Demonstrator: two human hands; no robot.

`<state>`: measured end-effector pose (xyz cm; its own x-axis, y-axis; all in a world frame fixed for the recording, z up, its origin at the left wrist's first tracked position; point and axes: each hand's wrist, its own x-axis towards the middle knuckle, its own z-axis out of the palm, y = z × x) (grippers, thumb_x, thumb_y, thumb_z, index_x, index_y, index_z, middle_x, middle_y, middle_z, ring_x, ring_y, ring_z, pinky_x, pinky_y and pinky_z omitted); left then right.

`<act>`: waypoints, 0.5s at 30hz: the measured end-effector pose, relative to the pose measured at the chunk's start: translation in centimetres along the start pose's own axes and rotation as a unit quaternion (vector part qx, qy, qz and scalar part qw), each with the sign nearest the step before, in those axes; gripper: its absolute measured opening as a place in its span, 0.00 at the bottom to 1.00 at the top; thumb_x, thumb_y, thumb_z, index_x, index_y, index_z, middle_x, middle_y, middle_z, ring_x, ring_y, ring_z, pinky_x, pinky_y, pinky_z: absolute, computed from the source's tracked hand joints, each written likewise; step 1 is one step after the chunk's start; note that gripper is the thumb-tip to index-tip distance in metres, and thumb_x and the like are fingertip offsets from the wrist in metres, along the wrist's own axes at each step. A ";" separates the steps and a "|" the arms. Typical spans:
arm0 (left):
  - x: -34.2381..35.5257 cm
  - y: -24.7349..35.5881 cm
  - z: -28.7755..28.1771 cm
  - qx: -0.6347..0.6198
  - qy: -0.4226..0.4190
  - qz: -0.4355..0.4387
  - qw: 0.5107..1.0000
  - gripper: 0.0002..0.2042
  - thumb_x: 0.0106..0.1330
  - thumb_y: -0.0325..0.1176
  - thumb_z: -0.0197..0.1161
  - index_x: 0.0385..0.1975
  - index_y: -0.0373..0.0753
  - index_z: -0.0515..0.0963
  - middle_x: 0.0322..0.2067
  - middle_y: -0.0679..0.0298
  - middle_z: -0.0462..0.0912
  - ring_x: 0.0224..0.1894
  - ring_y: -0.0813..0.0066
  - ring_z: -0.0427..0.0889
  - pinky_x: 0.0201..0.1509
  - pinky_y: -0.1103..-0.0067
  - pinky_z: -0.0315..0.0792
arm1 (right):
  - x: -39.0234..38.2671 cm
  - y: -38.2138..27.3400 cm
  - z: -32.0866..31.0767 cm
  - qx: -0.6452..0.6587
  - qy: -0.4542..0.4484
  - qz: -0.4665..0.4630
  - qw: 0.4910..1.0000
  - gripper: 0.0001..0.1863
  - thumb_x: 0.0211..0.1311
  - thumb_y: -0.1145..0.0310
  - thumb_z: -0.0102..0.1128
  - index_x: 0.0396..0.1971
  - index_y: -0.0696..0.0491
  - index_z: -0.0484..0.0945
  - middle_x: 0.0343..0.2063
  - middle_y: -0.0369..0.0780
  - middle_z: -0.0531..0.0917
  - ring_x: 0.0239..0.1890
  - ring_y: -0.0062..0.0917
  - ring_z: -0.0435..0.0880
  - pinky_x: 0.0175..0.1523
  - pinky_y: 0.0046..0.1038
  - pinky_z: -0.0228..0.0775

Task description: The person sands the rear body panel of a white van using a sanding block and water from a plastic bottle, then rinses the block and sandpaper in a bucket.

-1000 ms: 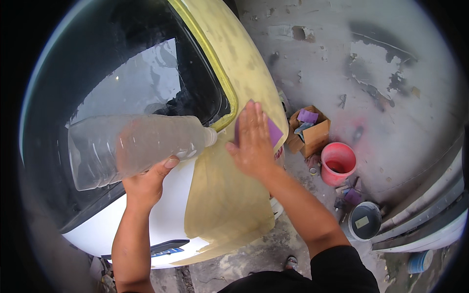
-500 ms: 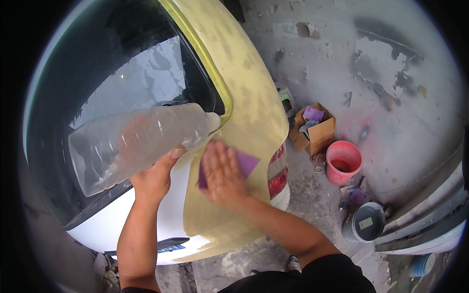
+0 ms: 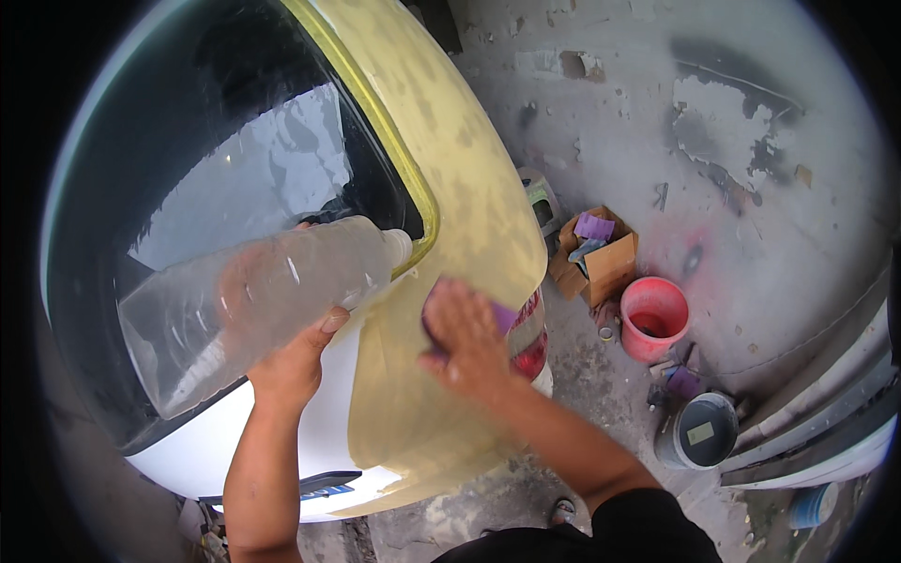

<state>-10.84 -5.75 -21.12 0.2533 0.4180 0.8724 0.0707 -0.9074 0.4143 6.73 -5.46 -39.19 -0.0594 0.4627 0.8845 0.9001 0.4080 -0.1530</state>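
Note:
My left hand [image 3: 286,366] is wrapped around a large clear plastic bottle [image 3: 178,324], its fingers showing through the wall. The bottle lies tilted in front of the dark rear window [image 3: 216,113], its uncapped neck pointing right, near the yellow tape [image 3: 413,178] along the glass. Under the flat fingers of my right hand [image 3: 465,328] is a sheet of purple sandpaper [image 3: 506,318], pressed against the car's tan, dull rear panel [image 3: 404,403]. The hand is slightly blurred and covers most of the sheet. Just right of it sits the red tail light [image 3: 530,357].
On the floor at right stand an open cardboard box [image 3: 615,267] with purple sheets, a pink bucket [image 3: 655,324] holding liquid and a grey bucket [image 3: 699,432]. Long curved panels [image 3: 817,413] lean at the far right. A stained grey wall [image 3: 610,122] rises behind.
My right hand has slid the sandpaper rightward over the panel, closer to the tail light. The bottle in my left hand has shifted slightly down and left; the view has shifted a little too.

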 end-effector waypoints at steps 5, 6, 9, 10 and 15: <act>0.8 0.5 0.2 0.048 0.013 0.006 0.999 0.39 0.47 0.38 0.78 0.56 0.35 0.61 0.54 0.52 0.75 0.57 0.62 0.73 0.62 0.68 0.66 | 9.6 7.7 -3.8 0.009 0.091 0.009 0.996 0.37 0.65 0.45 0.46 0.65 0.57 0.61 0.70 0.47 0.55 0.73 0.41 0.49 0.73 0.45 0.37; 0.9 0.3 0.4 0.055 0.013 0.004 0.998 0.38 0.49 0.41 0.76 0.57 0.34 0.62 0.54 0.53 0.74 0.57 0.62 0.72 0.62 0.69 0.66 | 9.8 7.4 -3.6 0.012 0.106 0.030 0.994 0.37 0.66 0.45 0.44 0.65 0.58 0.61 0.70 0.47 0.55 0.73 0.41 0.49 0.73 0.46 0.37; 1.3 -0.1 1.1 0.078 0.016 -0.005 0.997 0.38 0.53 0.48 0.73 0.58 0.33 0.64 0.54 0.56 0.72 0.56 0.64 0.72 0.61 0.71 0.65 | 5.4 3.7 -0.9 -0.006 0.113 0.056 0.992 0.37 0.68 0.45 0.37 0.64 0.61 0.61 0.69 0.49 0.56 0.72 0.45 0.51 0.73 0.47 0.36; 1.5 -0.2 1.5 0.079 0.013 -0.009 0.997 0.38 0.53 0.48 0.74 0.58 0.33 0.64 0.54 0.56 0.72 0.55 0.65 0.72 0.61 0.71 0.65 | 1.4 1.1 0.7 -0.025 0.087 0.066 0.994 0.37 0.69 0.44 0.35 0.64 0.61 0.61 0.68 0.50 0.57 0.71 0.46 0.51 0.72 0.48 0.36; 0.9 -1.2 2.2 0.089 0.004 -0.021 0.996 0.39 0.50 0.42 0.75 0.60 0.32 0.63 0.53 0.57 0.72 0.55 0.65 0.72 0.60 0.71 0.66 | 1.7 1.8 0.3 0.003 0.118 0.122 0.986 0.38 0.70 0.44 0.32 0.65 0.62 0.59 0.66 0.55 0.59 0.70 0.49 0.53 0.72 0.48 0.35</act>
<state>-8.55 -4.37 -21.42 0.2396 0.4548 0.8578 0.2511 -0.8825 0.3977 8.12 -3.65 -38.11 0.2606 0.3525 0.8988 0.8729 0.3116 -0.3753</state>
